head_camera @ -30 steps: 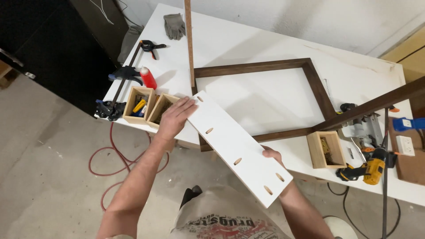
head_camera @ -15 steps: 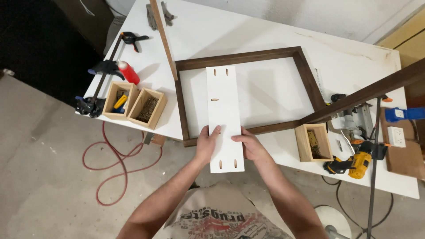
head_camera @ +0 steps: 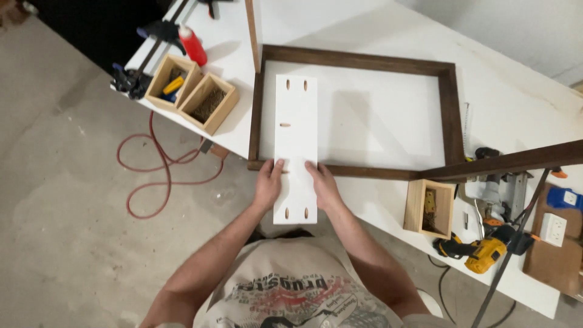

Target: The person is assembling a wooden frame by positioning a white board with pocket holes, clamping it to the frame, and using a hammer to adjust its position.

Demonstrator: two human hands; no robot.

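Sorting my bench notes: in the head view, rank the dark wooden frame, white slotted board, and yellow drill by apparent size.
1. dark wooden frame
2. white slotted board
3. yellow drill

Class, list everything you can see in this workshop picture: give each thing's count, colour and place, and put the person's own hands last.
board: 1, white, slotted, across frame's near rail
frame: 1, dark brown, flat on table
table: 1, white
boxes: 2, pale wood, table's left edge
box: 1, wood, near edge, right
bottle: 1, red, behind left boxes
clamp: 1, black, far left edge
drill: 1, yellow-black, near right edge
hose: 1, red, on floor
left hand: grips board's left edge
right hand: grips board's right edge
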